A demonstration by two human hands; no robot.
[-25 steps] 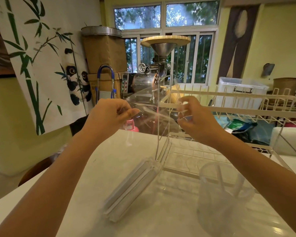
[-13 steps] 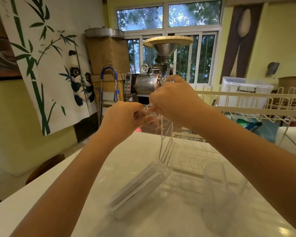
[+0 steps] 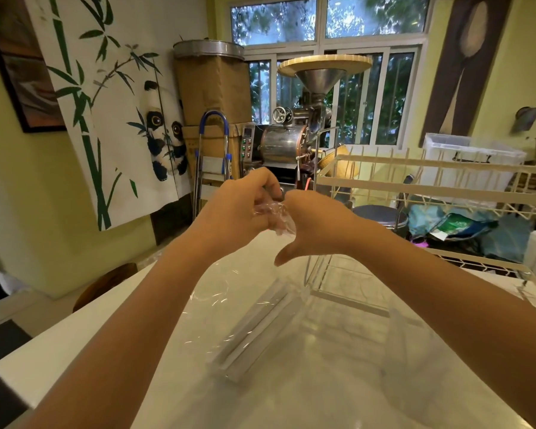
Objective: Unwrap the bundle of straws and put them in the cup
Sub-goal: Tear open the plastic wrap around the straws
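Clear crinkled plastic film (image 3: pixel 274 216) is pinched between left hand (image 3: pixel 235 209) and right hand (image 3: pixel 314 229) (both grips clenched on it), above the white straw bundle (image 3: pixel 254 329) on the glossy marble tabletop (image 3: pixel 167 320).

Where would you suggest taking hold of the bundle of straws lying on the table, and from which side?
Probably across its middle, from above. The bundle of straws lies flat on the white table, long and narrow, running diagonally from near left to far right, so fingers should close across its narrow width. Both the left hand and right hand are busy with crumpled clear wrap, so one must free up first.
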